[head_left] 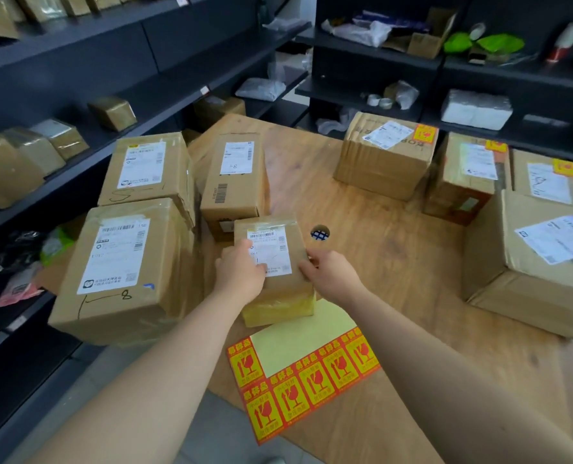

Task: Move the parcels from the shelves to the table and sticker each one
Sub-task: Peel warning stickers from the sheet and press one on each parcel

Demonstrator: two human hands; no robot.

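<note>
Hands: my left hand lies over the small parcel, fingers bent across its label; my right hand curls its fingers on the right edge. Together they hold it.
Parcel: on the tabletop, just behind the sticker sheet, with no red sticker showing on it.
Handling: I judge it light and stiff, the taped cardboard slick; opposite sides offer the surest hold.
Contents: sealed, so unseen.
Sheet: stickers remain along two edges; the rest is bare backing.

Near-left box: handwritten "1—8". Sticker sheet: "易碎品", "小心轻放".
</note>
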